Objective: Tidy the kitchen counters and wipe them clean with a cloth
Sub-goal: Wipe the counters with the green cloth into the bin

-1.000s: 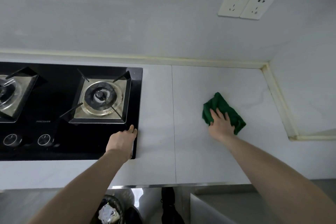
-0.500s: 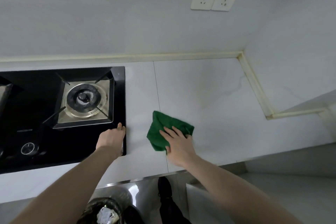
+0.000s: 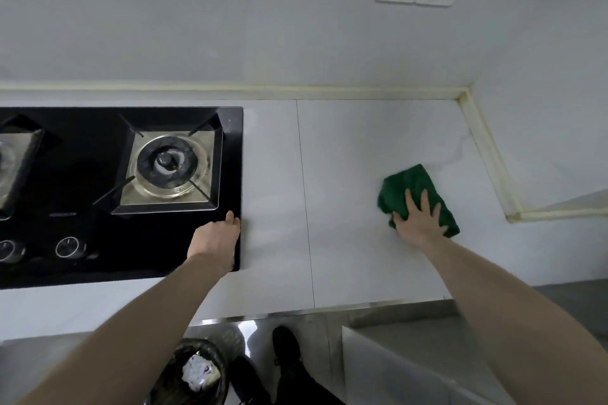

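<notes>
One green cloth lay far right on the white counter, pressed flat under the right hand, fingers spread; left hand rested on the black hob edge, fingers curled.

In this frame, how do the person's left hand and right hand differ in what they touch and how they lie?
The left hand rests at the right edge of the black stove and holds nothing, while the right hand presses on the green cloth. The left hand's fingers look loosely bent; the right hand's fingers lie straight and spread over the cloth. The left hand sits near the middle of the counter, the right nearer the corner. Both are bare, palms down.
</notes>
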Action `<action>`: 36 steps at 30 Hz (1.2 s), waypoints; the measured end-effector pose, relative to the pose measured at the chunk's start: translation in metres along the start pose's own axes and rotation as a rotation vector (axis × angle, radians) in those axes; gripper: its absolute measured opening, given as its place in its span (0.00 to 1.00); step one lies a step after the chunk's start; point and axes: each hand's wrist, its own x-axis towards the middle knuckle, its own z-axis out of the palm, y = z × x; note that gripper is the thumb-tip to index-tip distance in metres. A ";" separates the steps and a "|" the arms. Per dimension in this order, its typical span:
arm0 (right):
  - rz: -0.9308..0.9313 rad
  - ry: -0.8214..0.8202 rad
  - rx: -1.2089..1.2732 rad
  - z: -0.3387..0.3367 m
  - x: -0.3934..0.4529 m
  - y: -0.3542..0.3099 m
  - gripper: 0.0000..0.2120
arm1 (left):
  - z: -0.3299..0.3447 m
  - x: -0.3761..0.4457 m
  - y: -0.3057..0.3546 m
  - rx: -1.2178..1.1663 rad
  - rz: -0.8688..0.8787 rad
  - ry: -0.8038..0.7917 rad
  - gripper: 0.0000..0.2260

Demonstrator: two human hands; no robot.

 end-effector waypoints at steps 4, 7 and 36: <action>-0.184 0.022 -0.080 0.015 -0.007 -0.059 0.32 | 0.000 0.001 0.002 -0.008 -0.020 -0.022 0.44; -0.426 0.025 -0.159 0.033 -0.034 -0.108 0.32 | 0.000 0.002 0.002 -0.033 -0.029 -0.023 0.43; -0.691 -0.123 -0.257 -0.022 0.022 -0.346 0.30 | 0.025 0.011 -0.004 -0.152 -0.067 0.057 0.47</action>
